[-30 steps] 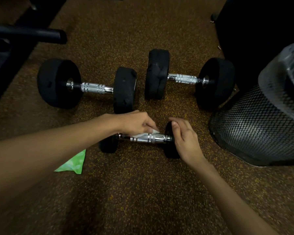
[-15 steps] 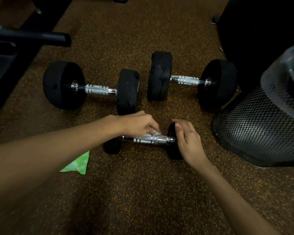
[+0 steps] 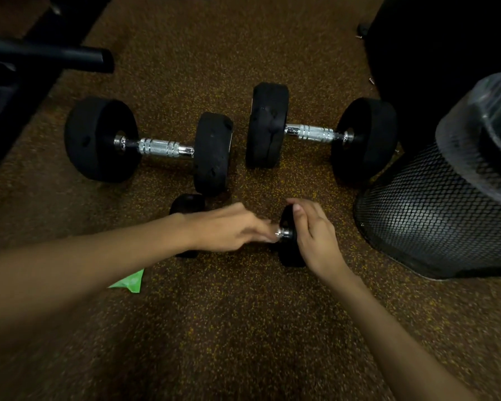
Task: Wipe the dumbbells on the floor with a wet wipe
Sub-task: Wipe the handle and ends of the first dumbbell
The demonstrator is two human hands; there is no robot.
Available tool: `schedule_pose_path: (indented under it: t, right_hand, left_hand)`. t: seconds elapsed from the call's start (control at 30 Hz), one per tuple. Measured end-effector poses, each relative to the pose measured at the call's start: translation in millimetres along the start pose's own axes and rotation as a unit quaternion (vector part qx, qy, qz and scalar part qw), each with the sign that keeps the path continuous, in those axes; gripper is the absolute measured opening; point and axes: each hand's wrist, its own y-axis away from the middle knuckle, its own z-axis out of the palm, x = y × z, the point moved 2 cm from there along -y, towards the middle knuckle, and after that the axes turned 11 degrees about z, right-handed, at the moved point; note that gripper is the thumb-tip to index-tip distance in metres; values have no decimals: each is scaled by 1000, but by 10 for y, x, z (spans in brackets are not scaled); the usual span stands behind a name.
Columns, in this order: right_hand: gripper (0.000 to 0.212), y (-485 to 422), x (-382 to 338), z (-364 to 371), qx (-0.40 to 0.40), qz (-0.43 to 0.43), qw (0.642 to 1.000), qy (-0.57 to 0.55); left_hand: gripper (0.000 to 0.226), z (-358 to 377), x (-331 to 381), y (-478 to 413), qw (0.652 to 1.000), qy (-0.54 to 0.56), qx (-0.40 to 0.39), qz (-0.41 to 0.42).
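Observation:
A small dumbbell (image 3: 289, 250) with black ends and a chrome handle lies on the brown speckled floor in front of me. My left hand (image 3: 229, 227) covers its handle, fingers closed near the right end; the white wet wipe it held earlier is hidden under the fingers. My right hand (image 3: 310, 233) grips the right black end. The left black end (image 3: 187, 204) peeks out behind my left wrist. Two larger dumbbells lie farther back: one on the left (image 3: 156, 147), one on the right (image 3: 315, 133).
A black mesh bin (image 3: 434, 215) with a clear liner stands close on the right. A dark bulky object (image 3: 434, 47) fills the far right. A black bar (image 3: 49, 53) and frame sit at the far left. A green wipe packet (image 3: 130, 282) lies under my left forearm.
My left hand slid right along the small dumbbell's handle to its right end, covering the wipe. My right hand stayed on the right end.

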Motion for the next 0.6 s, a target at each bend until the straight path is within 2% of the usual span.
schedule_pose_path:
  t: [0.07,0.17,0.23,0.3,0.37,0.4,0.5,0.57,0.6]
  right_hand:
    - [35,-8,-7,6,-2,5,1000,0]
    - [36,-43,-3,3,-2,15,1000,5]
    - [36,-71,1,4,0,24,1000,2]
    - [36,-91,-2,10,2,32,1000,0]
    - [36,-105,5,11,3,34,999,3]
    - [36,-103,5,10,4,31,999,5]
    - [35,-70,7,10,8,16,1000,10]
    - [35,-27,13,14,9,5,1000,11]
    - [35,-10,15,15,10,0,1000,11]
  left_hand:
    - [38,75,-25,72,998,-55,-12,39]
    - [38,118,-62,40,995,-59,56,51]
    - [37,134,-40,-34,994,-46,101,21]
    - [33,117,-61,-153,987,-50,142,-46]
    - [29,89,-63,-279,980,-54,153,-111]
    - [28,86,-31,-309,980,-75,146,-113]
    - [31,224,31,-278,976,-194,91,-18]
    - [46,359,23,-133,955,-293,41,30]
    - [50,403,16,-60,939,-336,41,52]
